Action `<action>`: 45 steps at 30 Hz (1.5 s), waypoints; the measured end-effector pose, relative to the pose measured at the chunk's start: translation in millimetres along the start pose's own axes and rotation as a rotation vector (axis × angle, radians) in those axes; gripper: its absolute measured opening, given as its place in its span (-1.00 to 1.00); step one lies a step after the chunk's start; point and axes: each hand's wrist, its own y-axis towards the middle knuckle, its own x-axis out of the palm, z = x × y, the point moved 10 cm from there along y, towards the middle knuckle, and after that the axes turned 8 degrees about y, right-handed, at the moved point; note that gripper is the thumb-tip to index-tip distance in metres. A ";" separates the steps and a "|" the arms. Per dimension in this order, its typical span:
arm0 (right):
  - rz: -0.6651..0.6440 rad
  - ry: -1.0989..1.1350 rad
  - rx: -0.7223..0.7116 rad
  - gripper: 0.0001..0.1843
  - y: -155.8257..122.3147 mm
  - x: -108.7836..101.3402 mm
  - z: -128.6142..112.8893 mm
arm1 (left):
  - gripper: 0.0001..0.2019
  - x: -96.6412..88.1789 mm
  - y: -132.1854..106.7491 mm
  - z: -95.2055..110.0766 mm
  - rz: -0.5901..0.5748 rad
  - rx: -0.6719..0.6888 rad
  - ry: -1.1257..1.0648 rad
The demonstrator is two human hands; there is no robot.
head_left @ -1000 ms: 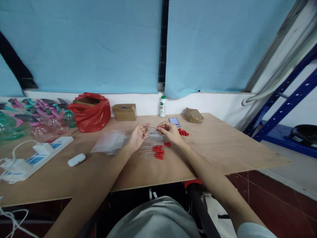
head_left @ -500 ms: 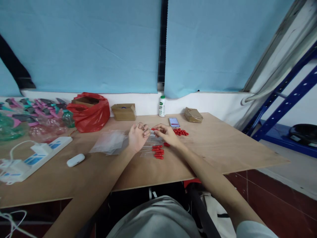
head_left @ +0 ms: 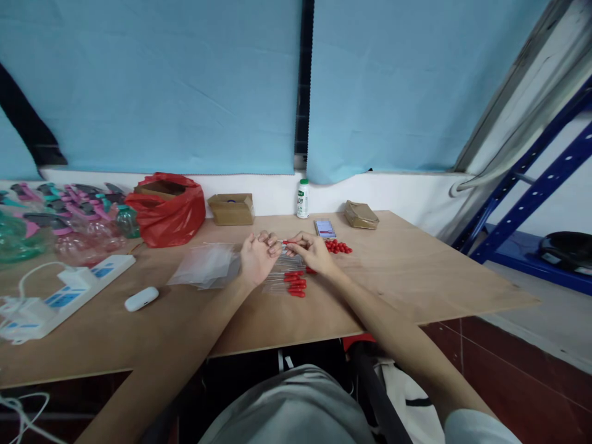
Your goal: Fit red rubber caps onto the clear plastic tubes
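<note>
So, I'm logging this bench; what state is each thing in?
Left hand: fingers curled
Right hand: pinching red bulb
Red-bulbed droppers: lying flat
Far red bulbs: clustered
Plastic sleeves: flat, overlapping
Phone: screen lit
White bottle: upright, capped
Cardboard box: open
Red bag: open
Power strip: chargers plugged in
White case: shut
Spray bottles: crowded together

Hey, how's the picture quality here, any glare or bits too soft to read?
Head view: soft light, no harsh glare; the phone screen is bright but its text unreadable; the thin clear stems fade into the tabletop, while the red bulbs stand out.
</note>
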 end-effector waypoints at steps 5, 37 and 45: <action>0.004 -0.047 -0.017 -0.56 -1.4 -0.2 -2.5 | -0.67 -2.8 0.7 -1.3 0.009 0.002 0.027; -0.003 -0.110 0.002 -0.56 -2.5 2.2 -3.8 | -0.62 -5.5 1.0 -1.1 0.047 0.021 0.098; -0.091 -0.115 0.074 -0.60 0.7 -2.0 -3.4 | -0.65 -4.0 4.7 -6.8 -0.011 -0.023 0.151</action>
